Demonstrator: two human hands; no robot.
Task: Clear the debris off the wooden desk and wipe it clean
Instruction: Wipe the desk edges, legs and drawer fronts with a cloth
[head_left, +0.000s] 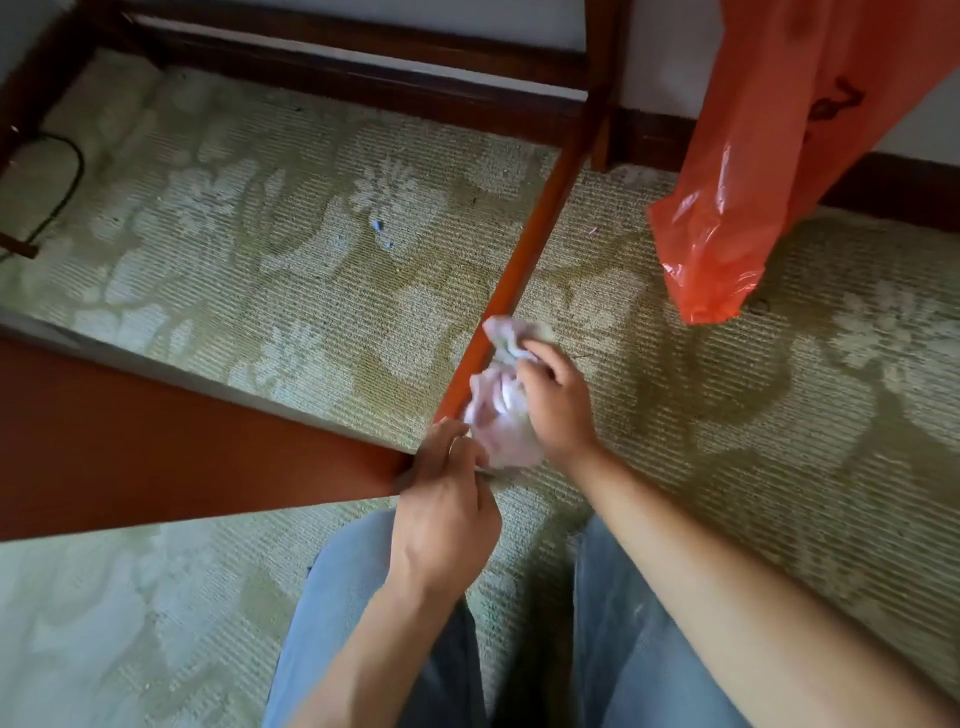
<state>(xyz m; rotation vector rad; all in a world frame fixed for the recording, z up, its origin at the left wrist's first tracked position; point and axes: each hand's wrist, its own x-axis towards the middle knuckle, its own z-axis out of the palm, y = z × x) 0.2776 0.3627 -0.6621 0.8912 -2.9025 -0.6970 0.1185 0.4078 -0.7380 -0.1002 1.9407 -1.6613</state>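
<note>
Right hand (550, 402) bunched round a crumpled pale pink-and-white cloth (498, 410), pressing it against the slanting reddish-brown wooden desk leg (524, 270) just above the corner of the reddish-brown wooden desk top (182, 447). Left hand (447, 499) at that same corner, fingers curled with their tips on the desk edge and against the cloth's lower fold; whether pinching anything, cannot tell. Beyond, an orange plastic bag (748, 171) hanging over green floral-patterned carpet (727, 395), blue-jeaned legs (623, 649) below.
</note>
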